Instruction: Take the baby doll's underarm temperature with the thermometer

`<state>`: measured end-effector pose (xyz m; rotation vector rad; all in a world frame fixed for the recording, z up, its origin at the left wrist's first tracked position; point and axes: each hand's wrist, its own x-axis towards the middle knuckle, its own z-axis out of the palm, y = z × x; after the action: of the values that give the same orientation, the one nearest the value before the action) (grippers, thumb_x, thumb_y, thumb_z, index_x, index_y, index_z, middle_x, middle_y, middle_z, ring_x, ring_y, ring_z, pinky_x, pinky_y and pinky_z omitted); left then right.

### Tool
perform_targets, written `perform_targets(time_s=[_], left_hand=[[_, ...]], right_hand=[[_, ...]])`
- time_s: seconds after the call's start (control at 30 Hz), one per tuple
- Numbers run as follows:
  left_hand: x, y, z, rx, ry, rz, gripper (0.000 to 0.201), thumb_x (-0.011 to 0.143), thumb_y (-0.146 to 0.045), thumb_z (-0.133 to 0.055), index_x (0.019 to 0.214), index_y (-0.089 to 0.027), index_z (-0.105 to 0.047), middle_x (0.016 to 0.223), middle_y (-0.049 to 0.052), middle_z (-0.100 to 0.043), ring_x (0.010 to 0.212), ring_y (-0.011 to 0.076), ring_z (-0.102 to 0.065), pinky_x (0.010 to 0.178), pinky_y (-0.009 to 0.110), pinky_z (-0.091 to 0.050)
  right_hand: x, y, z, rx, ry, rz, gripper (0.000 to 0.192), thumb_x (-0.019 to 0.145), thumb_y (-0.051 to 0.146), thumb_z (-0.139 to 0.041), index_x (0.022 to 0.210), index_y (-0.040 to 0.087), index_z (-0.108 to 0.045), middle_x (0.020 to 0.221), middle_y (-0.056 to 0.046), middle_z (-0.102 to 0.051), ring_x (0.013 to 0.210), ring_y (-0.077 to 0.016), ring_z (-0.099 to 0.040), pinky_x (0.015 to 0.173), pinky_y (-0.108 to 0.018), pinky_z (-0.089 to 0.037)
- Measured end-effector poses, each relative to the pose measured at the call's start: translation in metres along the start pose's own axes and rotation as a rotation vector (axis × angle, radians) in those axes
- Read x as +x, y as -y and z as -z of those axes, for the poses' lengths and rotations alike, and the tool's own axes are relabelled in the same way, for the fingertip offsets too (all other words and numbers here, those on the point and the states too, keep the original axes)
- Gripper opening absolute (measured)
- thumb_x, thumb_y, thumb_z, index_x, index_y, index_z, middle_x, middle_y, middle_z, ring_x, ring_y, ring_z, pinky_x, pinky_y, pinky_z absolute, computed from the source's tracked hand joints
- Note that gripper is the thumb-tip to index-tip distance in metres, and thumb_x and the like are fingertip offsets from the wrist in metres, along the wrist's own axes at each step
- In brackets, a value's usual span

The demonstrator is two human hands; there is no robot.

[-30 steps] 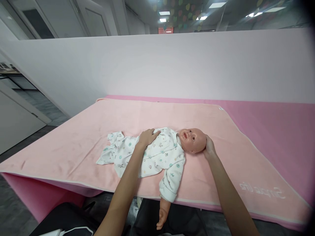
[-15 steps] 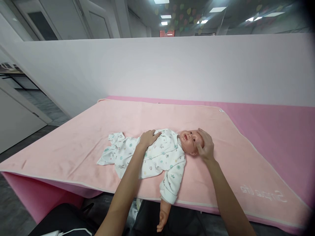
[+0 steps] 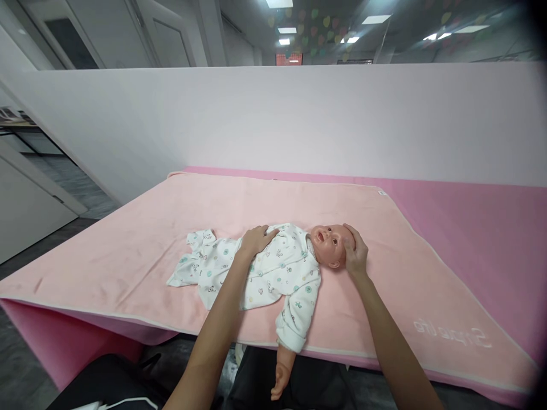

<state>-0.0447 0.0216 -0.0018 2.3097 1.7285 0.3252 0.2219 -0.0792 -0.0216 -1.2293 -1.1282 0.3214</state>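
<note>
A baby doll (image 3: 328, 246) in a white patterned romper (image 3: 282, 273) lies on its back, its head to the right. My left hand (image 3: 257, 240) rests flat on the romper at the doll's belly, fingers stretched out. Against the top of the doll's head lies my right hand (image 3: 356, 250), its fingers curved along the crown and not wrapped round it. One doll arm (image 3: 282, 373) hangs past the near table edge; the romper's legs stretch to the left, and no feet show.
A peach blanket (image 3: 141, 245) lies under the doll, over a pink table cover (image 3: 482, 228). A white wall (image 3: 273, 119) with glass above stands behind. At the lower left are a dark seat or bag (image 3: 106, 381) and a white cable (image 3: 132, 401).
My right hand has shifted slightly, its thumb drawn back from the doll's brow toward the top of the head. My left hand stays on the belly.
</note>
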Motion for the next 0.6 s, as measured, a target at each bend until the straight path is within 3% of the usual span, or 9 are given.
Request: perform_targets(time_s=[0.17, 0.27, 0.33, 0.43, 0.47, 0.53, 0.6], left_hand=[[-0.001, 0.000, 0.000, -0.006, -0.009, -0.001, 0.060, 0.081, -0.067, -0.023, 0.088, -0.020, -0.060, 0.096, 0.010, -0.065, 0.089, 0.0263, -0.059, 0.074, 0.032, -0.041], [0.000, 0.001, 0.001, -0.039, -0.005, 0.002, 0.057, 0.081, -0.065, -0.027, 0.095, -0.021, -0.061, 0.099, 0.010, -0.064, 0.092, 0.0265, -0.058, 0.077, 0.034, -0.042], [0.000, 0.000, 0.002, -0.091, -0.029, -0.022, 0.050, 0.083, -0.058, -0.033, 0.102, -0.021, -0.060, 0.105, 0.010, -0.063, 0.098, 0.0261, -0.056, 0.082, 0.035, -0.041], [-0.005, -0.008, 0.007, -0.241, -0.153, -0.073, 0.035, 0.084, -0.038, -0.042, 0.113, -0.025, -0.057, 0.123, 0.006, -0.054, 0.107, 0.0224, -0.052, 0.092, 0.035, -0.038], [-0.008, -0.013, 0.008, -0.322, -0.195, -0.093, 0.034, 0.084, -0.033, -0.043, 0.115, -0.026, -0.056, 0.126, 0.005, -0.051, 0.108, 0.0211, -0.052, 0.094, 0.034, -0.037], [-0.016, -0.027, 0.011, -0.533, -0.203, -0.165, 0.033, 0.083, -0.031, -0.044, 0.112, -0.024, -0.057, 0.122, 0.005, -0.055, 0.104, 0.0195, -0.053, 0.091, 0.032, -0.039], [-0.026, -0.044, 0.011, -0.714, -0.043, -0.310, 0.034, 0.082, -0.036, -0.047, 0.109, -0.020, -0.060, 0.105, 0.007, -0.063, 0.091, 0.0187, -0.058, 0.080, 0.029, -0.043]], right_hand=[[0.003, -0.007, -0.005, 0.092, -0.065, -0.068, 0.043, 0.072, 0.047, -0.054, 0.105, 0.019, -0.060, 0.114, -0.008, -0.060, 0.108, -0.0247, -0.051, 0.096, -0.039, -0.038], [0.006, -0.015, -0.007, 0.195, -0.116, -0.197, 0.044, 0.073, 0.051, -0.051, 0.100, 0.017, -0.062, 0.111, -0.009, -0.062, 0.106, -0.0247, -0.054, 0.092, -0.039, -0.042], [0.009, -0.019, -0.006, 0.334, -0.030, -0.388, 0.050, 0.075, 0.057, -0.046, 0.097, 0.015, -0.063, 0.107, -0.010, -0.064, 0.102, -0.0258, -0.057, 0.089, -0.040, -0.045], [0.011, -0.024, 0.001, 0.554, 0.260, -0.684, 0.058, 0.076, 0.063, -0.038, 0.099, 0.016, -0.064, 0.105, -0.011, -0.065, 0.098, -0.0278, -0.060, 0.083, -0.043, -0.049], [0.012, -0.025, 0.003, 0.592, 0.315, -0.730, 0.058, 0.076, 0.063, -0.038, 0.100, 0.016, -0.064, 0.105, -0.011, -0.066, 0.097, -0.0283, -0.061, 0.082, -0.044, -0.050], [0.013, -0.026, 0.006, 0.592, 0.304, -0.734, 0.053, 0.076, 0.060, -0.042, 0.098, 0.017, -0.064, 0.101, -0.011, -0.067, 0.095, -0.0288, -0.062, 0.080, -0.045, -0.051], [0.014, -0.028, 0.007, 0.547, 0.256, -0.691, 0.048, 0.076, 0.057, -0.045, 0.094, 0.017, -0.065, 0.095, -0.010, -0.069, 0.091, -0.0288, -0.063, 0.079, -0.045, -0.051]])
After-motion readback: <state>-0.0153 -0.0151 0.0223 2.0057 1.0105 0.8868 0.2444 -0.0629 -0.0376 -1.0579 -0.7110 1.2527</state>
